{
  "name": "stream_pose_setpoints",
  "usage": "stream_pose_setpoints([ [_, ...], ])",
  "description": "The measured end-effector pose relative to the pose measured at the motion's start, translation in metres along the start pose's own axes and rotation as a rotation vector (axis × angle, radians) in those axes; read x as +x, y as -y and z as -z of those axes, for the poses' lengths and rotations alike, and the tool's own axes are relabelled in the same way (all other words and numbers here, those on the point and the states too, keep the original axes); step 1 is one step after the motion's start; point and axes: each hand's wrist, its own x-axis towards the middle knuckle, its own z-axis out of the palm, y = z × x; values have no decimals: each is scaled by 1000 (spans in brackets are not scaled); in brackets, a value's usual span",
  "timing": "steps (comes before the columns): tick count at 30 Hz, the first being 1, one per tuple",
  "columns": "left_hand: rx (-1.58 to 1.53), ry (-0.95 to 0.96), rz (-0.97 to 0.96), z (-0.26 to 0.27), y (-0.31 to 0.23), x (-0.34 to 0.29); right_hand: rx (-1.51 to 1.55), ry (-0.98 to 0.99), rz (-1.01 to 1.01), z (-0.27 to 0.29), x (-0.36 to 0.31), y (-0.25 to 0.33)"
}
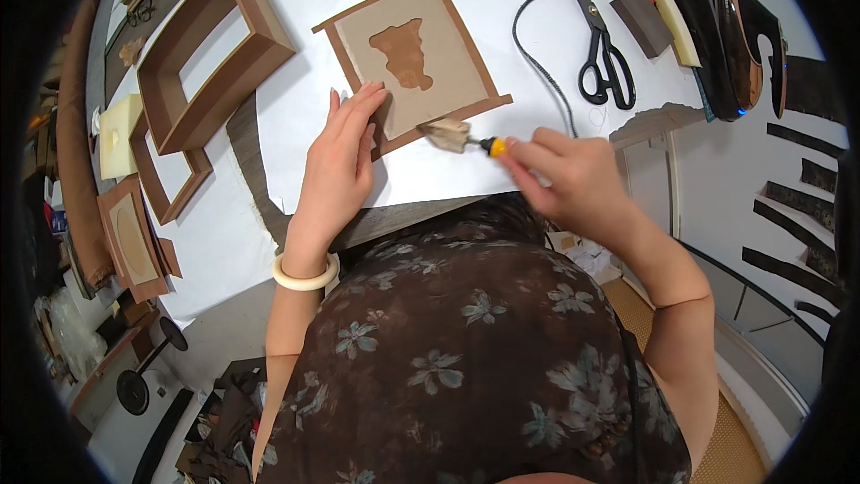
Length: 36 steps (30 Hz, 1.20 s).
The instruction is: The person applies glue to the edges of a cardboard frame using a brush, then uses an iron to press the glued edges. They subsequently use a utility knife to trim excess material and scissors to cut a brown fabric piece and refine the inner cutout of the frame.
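A dark floral garment [475, 350] lies nearest. The left hand [340, 148], fingers close together, rests on a beige panel [448, 63] with 4 brown edges on the tabletop [390, 222]; the right hand [569, 175] pinches a yellow-handled tool [448, 135].

flat brown-edged beige panel [455, 61], broad-headed tool [449, 135] at its near edge

No words, labels, numbers or signs can be read. Small packages [59, 220] at the left edge are too small and blurred for any print to be made out. A faint round mark [597, 116] on the white paper [488, 27] forms no legible character.
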Motion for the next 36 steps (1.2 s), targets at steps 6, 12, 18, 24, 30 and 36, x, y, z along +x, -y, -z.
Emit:
stream_pose_setpoints([
  [6,-120,34,1,8,10,3,-43,3,-7,-17,6,30],
  [12,-153,8,26,8,10,-1,-27,-59,-179,-1,1,21],
  [18,-86,-37,-22,9,1,6,-15,-256,-354,22,-16,-18],
  [24,172,63,-281,-4,-35,35,289,-557,-450,71,51,-77],
  [30,317,121,-422,-33,-29,59,123,-567,-280,99,218,-150],
  [36,523,131,-540,-42,-26,59,-49,-521,-149,69,325,-168],
])
